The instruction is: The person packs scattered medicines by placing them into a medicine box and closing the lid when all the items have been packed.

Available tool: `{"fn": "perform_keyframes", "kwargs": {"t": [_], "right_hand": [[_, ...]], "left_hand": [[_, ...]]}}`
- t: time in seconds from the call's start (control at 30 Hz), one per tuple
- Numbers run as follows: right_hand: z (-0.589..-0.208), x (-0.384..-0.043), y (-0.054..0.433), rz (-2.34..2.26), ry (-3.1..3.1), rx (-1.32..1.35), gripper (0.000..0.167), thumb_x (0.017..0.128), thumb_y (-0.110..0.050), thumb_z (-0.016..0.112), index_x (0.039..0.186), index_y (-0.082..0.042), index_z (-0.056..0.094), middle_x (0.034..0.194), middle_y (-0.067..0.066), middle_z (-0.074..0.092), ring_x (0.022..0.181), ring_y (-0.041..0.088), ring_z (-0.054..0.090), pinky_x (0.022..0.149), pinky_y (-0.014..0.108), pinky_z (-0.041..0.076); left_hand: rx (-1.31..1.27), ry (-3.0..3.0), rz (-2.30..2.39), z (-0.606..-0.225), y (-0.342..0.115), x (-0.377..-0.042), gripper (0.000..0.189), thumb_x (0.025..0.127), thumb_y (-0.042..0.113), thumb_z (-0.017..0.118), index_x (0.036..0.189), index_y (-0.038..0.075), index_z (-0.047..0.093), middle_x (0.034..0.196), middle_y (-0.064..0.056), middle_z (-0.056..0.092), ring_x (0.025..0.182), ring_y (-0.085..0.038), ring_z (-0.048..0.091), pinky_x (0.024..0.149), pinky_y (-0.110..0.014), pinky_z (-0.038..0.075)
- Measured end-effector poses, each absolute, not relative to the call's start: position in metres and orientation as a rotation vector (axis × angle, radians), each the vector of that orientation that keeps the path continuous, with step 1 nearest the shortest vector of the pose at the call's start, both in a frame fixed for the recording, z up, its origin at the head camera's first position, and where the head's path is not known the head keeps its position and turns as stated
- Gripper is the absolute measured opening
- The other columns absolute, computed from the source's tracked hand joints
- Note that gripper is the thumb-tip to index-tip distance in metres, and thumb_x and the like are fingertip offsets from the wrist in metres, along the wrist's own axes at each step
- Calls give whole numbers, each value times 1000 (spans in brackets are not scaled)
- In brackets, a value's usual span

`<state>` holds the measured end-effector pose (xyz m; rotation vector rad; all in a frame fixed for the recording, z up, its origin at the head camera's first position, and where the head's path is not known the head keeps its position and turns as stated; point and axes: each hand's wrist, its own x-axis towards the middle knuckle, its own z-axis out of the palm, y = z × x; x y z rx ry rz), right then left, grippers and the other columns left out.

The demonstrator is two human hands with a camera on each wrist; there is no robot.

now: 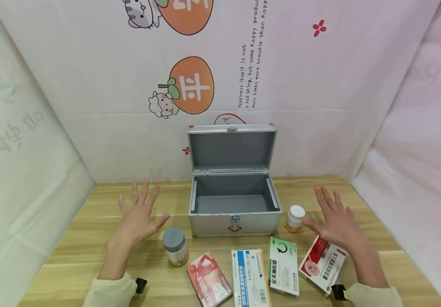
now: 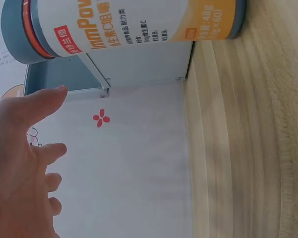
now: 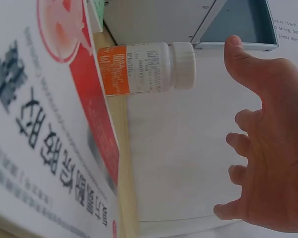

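Observation:
My left hand point(image 1: 137, 219) hovers over the left of the table, fingers spread, holding nothing. Just right of it stands a pill bottle with a grey lid point(image 1: 175, 246), whose orange and white label point(image 2: 139, 22) shows close up in the left wrist view. On the other side my right hand point(image 1: 337, 224) is spread out too and holds nothing. Beneath it lies a red and white medicine box point(image 1: 323, 264). A small white-capped bottle point(image 1: 294, 218) with an orange label stands left of that hand's thumb, apart from it.
A silver medicine case point(image 1: 236, 224) with a red cross stands at the back, lid raised, its inside bare. In front lie a red-pink box point(image 1: 209, 279), a blue and white box point(image 1: 250, 277) and a green and white box point(image 1: 283, 266). Printed cloth point(image 1: 301, 85) hangs behind.

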<state>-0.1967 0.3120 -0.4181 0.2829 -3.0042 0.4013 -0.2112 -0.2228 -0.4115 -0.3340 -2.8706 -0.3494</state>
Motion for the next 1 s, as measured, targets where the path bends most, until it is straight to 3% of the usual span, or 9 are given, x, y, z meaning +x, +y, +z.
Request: {"fn": "perform_keyframes", "kwargs": {"t": [0.3,0.57,0.8,1.0], "right_hand": [[-406,-192,312,442,-2960,390,102,95,-53,60,160,-9,-5,166,24,3,150,53,3,105,80,22],[-394,-195,313,459,-2932,517,103,92,-47,67,161,-8,2,163,27,17,144,55,25,103,74,35],[-393,-201,311,487,-2952,614,98,91,-42,70,158,2,14,158,34,25,137,58,35,107,69,35],[-398,-208,307,520,-2964,674,91,90,-40,72,154,7,26,153,34,35,134,55,43,107,65,39]], "left_hand": [[-484,-2828,-341,-406,-219,-216,80,99,43,56,159,5,20,167,-22,7,154,-44,5,113,-78,7],[-635,-2818,-185,-389,-209,-222,80,101,46,52,159,4,17,167,-19,13,154,-42,14,116,-73,15],[-750,-2864,-59,-385,-201,-226,80,103,52,43,160,4,14,168,-14,9,155,-36,11,121,-65,14],[-908,-2831,-29,-386,-194,-233,75,104,47,45,160,7,16,168,-11,11,155,-32,14,121,-64,19]]}}
